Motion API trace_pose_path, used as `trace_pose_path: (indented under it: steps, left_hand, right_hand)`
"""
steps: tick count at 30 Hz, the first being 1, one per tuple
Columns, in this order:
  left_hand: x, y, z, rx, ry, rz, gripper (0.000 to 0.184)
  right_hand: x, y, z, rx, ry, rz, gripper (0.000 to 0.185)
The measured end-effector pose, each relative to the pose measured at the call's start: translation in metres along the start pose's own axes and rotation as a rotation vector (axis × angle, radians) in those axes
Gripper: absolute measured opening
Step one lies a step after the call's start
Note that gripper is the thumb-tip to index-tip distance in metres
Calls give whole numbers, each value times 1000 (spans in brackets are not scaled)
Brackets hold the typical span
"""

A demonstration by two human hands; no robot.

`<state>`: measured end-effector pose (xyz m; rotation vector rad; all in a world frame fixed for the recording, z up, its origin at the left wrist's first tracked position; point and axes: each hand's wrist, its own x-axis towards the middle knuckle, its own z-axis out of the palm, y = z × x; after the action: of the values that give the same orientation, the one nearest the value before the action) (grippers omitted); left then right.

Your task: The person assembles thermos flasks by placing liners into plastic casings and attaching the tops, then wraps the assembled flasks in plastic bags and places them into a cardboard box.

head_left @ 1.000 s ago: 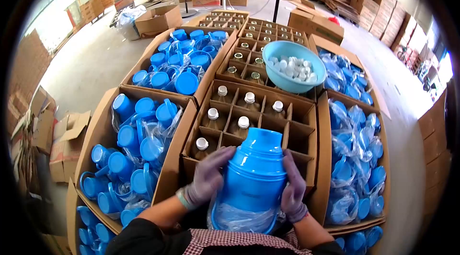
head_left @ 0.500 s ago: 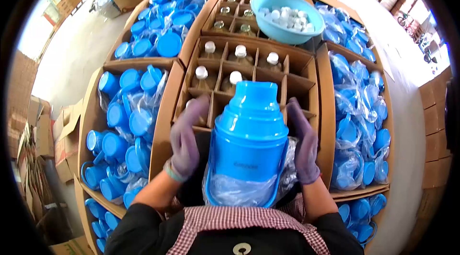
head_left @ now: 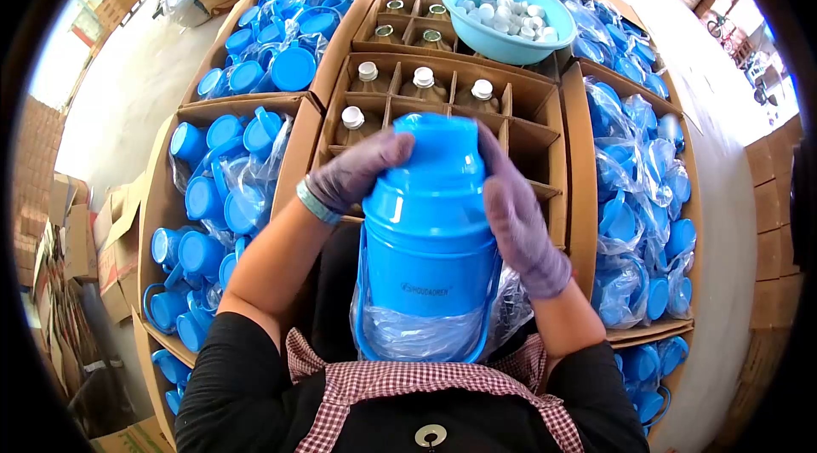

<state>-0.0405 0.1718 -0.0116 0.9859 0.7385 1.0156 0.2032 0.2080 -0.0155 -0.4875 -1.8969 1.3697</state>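
Observation:
A blue thermos flask [head_left: 425,270] stands upright against my lap, its lower part in a clear plastic bag [head_left: 417,332]. Its blue stepped top [head_left: 425,185] narrows to a cup-like lid. My left hand [head_left: 362,168], in a thin greyish-purple glove, is closed against the left side of the lid. On the right, my right hand [head_left: 521,227], gloved alike, wraps the lid's side with its fingertips partly hidden behind it. The flask's blue carrying handle [head_left: 361,317] hangs down at its sides.
Ahead lies a divided carton [head_left: 536,159] with several white-capped glass bottles [head_left: 423,83]. A light-blue basin [head_left: 502,36] of white caps sits beyond. Cartons of blue lidded mugs [head_left: 204,197] and bagged blue parts [head_left: 630,215] flank both sides.
Both hands have come inward from either side of the flask and taken hold of its lid. The flask has shifted slightly left, and the view has moved a little.

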Motion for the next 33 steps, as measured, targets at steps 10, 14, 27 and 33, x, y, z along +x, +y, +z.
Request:
trace_pose_path:
  steps: [10, 14, 27, 33]
  left_hand:
    - [-28, 7, -78, -387, 411, 547, 110]
    - [-54, -47, -76, -722, 358, 548, 111]
    - [-51, 7, -109, -411, 56, 645, 77]
    - [-10, 31, -96, -247, 32, 605, 74]
  right_hand:
    - [169, 239, -1, -462, -178, 161, 59]
    - [140, 280, 48, -914, -214, 360, 79]
    - [208, -71, -114, -427, 52, -483, 71]
    - [249, -136, -109, 91, 186, -438, 50]
